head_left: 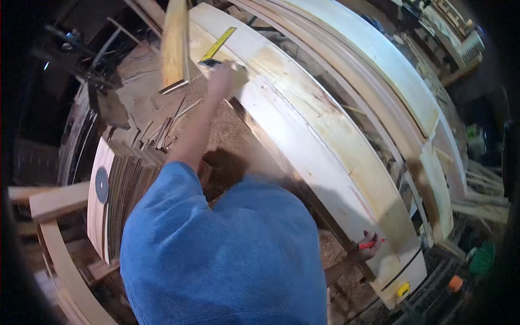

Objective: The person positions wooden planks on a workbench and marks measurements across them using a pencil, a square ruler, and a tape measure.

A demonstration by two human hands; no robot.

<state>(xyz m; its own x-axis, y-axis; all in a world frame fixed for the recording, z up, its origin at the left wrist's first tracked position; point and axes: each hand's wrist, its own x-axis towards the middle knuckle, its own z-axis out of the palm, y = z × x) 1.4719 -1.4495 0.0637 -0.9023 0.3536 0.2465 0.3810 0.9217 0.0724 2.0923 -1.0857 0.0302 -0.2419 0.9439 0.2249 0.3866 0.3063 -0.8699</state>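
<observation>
A long pale wooden panel [303, 138] runs diagonally from the upper left to the lower right. At its upper end my left hand [221, 76] is closed at the dark handle of a square with a yellow blade [219, 44], which lies across the boards. Near the panel's lower end my right hand [369, 246] is closed round a red marker [366, 245], its tip at the wood surface. A dark thin strip [402, 269] and a yellow tape measure [403, 289] lie on the panel's end, below my right hand.
Stacked boards with a grey disc [102, 184] stand at the left. An upright plank [175, 46] is beside my left hand. More long curved boards [374, 70] lie beyond the panel. Sawdust and wood scraps cover the floor. An orange object [455, 283] is at the lower right.
</observation>
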